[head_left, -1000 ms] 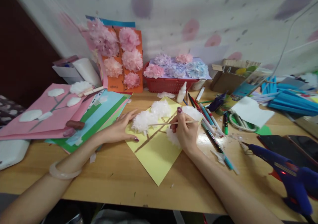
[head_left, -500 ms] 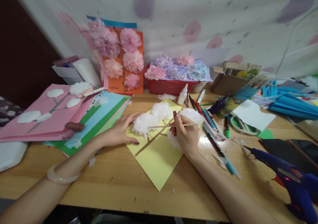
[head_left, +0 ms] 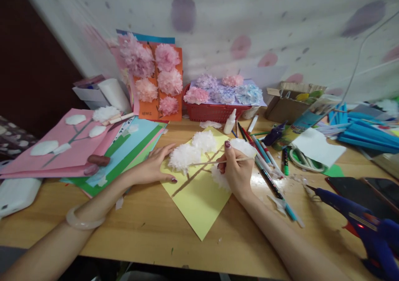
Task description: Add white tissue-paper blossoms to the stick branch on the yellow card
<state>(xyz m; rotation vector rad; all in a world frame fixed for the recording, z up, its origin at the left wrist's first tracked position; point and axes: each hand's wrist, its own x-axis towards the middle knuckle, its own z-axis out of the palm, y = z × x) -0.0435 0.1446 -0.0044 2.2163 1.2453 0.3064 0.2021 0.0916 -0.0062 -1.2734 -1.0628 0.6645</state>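
A yellow sheet of paper (head_left: 199, 206) lies cornerwise on the table, with a brown branch (head_left: 190, 181) drawn across it. White tissue-paper flowers (head_left: 182, 156) sit along the branch, some partly covered by my right hand (head_left: 238, 168). That hand is closed around a thin wooden stick (head_left: 205, 163), whose left end reaches the white flower at the left; whether it touches cannot be made out. My left hand (head_left: 152, 164), fingers spread, rests at the sheet's left edge beside the same flower. A pale bangle circles my left wrist.
Pens (head_left: 264, 168) and a white glue bottle (head_left: 230, 122) lie and stand beyond the sheet. A blue glue gun (head_left: 349, 212) is at the right, near dark phones. Coloured papers (head_left: 124, 148) are stacked left. A red basket (head_left: 205, 112) with tissue flowers stands behind.
The view has shifted slightly, so everything sits a little lower and to the right on the left side. Both hands keep nearly the same pose, the stick still held at the left flower.
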